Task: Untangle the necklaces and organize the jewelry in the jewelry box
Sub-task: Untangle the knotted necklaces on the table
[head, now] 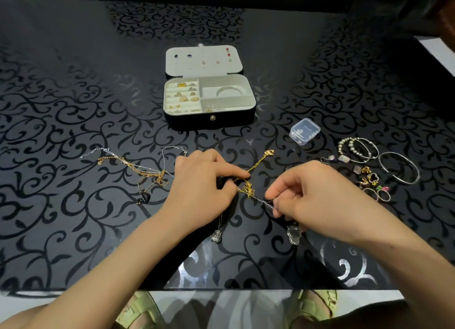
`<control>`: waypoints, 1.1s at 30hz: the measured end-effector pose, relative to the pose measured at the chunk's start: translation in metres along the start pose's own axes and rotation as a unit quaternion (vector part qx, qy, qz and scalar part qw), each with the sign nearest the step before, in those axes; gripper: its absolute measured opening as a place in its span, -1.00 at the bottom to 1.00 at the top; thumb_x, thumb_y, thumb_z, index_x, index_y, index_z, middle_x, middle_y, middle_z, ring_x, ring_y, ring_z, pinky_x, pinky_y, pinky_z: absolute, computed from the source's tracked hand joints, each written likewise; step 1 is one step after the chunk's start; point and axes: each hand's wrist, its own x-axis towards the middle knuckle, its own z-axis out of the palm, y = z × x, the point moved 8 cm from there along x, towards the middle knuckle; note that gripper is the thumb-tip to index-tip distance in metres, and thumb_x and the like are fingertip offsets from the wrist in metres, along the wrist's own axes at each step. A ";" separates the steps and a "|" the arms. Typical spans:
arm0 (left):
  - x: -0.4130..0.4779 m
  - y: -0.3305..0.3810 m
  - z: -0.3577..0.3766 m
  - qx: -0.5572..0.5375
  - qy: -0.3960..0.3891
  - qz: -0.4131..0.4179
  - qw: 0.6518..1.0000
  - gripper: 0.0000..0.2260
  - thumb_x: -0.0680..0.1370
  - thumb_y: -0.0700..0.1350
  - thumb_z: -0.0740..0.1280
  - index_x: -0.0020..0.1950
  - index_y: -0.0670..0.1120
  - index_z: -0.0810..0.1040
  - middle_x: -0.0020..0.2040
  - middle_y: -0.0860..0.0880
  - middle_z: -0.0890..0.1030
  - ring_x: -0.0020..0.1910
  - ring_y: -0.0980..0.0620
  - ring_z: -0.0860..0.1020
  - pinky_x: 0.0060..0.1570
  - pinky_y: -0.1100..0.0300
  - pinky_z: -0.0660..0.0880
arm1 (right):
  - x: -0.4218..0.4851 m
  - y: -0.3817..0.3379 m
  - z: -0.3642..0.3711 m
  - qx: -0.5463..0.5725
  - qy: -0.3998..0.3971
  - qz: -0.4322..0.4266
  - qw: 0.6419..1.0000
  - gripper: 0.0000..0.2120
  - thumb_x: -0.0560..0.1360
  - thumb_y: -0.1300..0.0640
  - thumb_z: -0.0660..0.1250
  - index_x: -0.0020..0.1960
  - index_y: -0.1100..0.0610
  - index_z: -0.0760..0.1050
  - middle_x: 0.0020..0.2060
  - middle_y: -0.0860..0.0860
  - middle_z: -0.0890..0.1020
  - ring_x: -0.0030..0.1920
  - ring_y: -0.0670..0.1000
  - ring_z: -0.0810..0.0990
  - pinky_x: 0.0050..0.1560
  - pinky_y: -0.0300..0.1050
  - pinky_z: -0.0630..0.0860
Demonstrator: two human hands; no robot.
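As you look down at the table (73, 230), two clear pendants (216, 237) lie closest to you, well in front of the box (209, 121). Just past them, straight in front of the box, your hands work on a knot (247, 189). Your left hand (199, 193) pinches the gold chain (258, 163) at the knot, with one finger stretched out on it. Your right hand (310, 200) pinches the silver chain (267, 202) coming out of the knot. A second tangle (147, 173) lies in front of the box, off to its left. Bangles (398, 167) and small bits lie in front of the box, far to its right. A clear case (304, 131) sits near the box's front right corner. The box stands open, with rings (183, 94) in its left part and one hoop (229, 91) in its back right part.
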 end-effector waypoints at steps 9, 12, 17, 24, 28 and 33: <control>-0.005 -0.005 -0.005 0.040 0.015 0.021 0.999 -0.68 0.42 -0.01 0.20 0.07 0.25 0.61 -0.22 0.14 0.41 -0.13 0.10 0.35 -0.14 0.21 0.04 | -0.011 0.002 0.029 0.017 -0.060 0.000 0.998 -0.86 0.44 0.26 0.29 -0.27 0.15 0.57 -0.40 0.10 0.66 -0.36 0.13 0.66 -0.48 -0.25 0.48; -0.005 -0.005 -0.004 0.042 0.019 0.032 0.998 -0.69 0.43 0.05 0.18 0.08 0.25 0.61 -0.22 0.16 0.39 -0.14 0.12 0.33 -0.15 0.20 0.05 | -0.015 -0.002 0.031 0.015 -0.087 0.002 0.996 -0.90 0.47 0.15 0.36 -0.21 0.14 0.58 -0.39 0.08 0.66 -0.37 0.07 0.65 -0.49 -0.28 0.47; -0.007 -0.003 -0.007 0.018 0.040 0.040 0.998 -0.69 0.41 0.13 0.15 0.00 0.17 0.63 -0.18 0.12 0.46 -0.09 0.11 0.39 -0.10 0.21 0.11 | -0.007 -0.009 0.004 -0.100 0.048 -0.033 0.993 -0.88 0.45 0.05 0.36 -0.25 0.04 0.57 -0.41 -0.05 0.60 -0.34 -0.11 0.52 -0.19 -0.22 0.45; -0.013 0.010 -0.007 0.043 0.027 0.126 0.991 -0.71 0.41 -0.13 0.23 -0.12 0.20 0.67 -0.19 0.11 0.48 -0.15 0.08 0.38 -0.10 0.16 0.13 | 0.016 -0.016 0.005 -0.109 0.098 -0.055 0.988 -0.90 0.42 0.02 0.40 -0.24 -0.01 0.54 -0.36 -0.10 0.56 -0.23 -0.09 0.51 -0.11 -0.17 0.44; -0.016 0.012 -0.008 0.077 0.014 0.163 0.984 -0.64 0.38 -0.12 0.16 -0.08 0.22 0.67 -0.19 0.09 0.48 -0.17 0.03 0.39 -0.11 0.14 0.13 | 0.022 -0.016 0.013 -0.126 0.082 -0.047 0.988 -0.89 0.44 0.08 0.34 -0.25 0.07 0.56 -0.36 -0.10 0.53 -0.22 -0.03 0.53 -0.08 -0.13 0.50; -0.022 0.014 -0.012 0.135 0.016 0.221 0.966 -0.61 0.34 -0.18 0.16 -0.06 0.15 0.68 -0.17 0.03 0.51 -0.15 -0.05 0.42 -0.10 0.09 0.18 | 0.025 -0.015 0.004 -0.141 0.093 -0.038 0.985 -0.86 0.44 0.19 0.25 -0.21 0.16 0.57 -0.28 -0.01 0.57 -0.18 0.03 0.53 -0.07 -0.10 0.50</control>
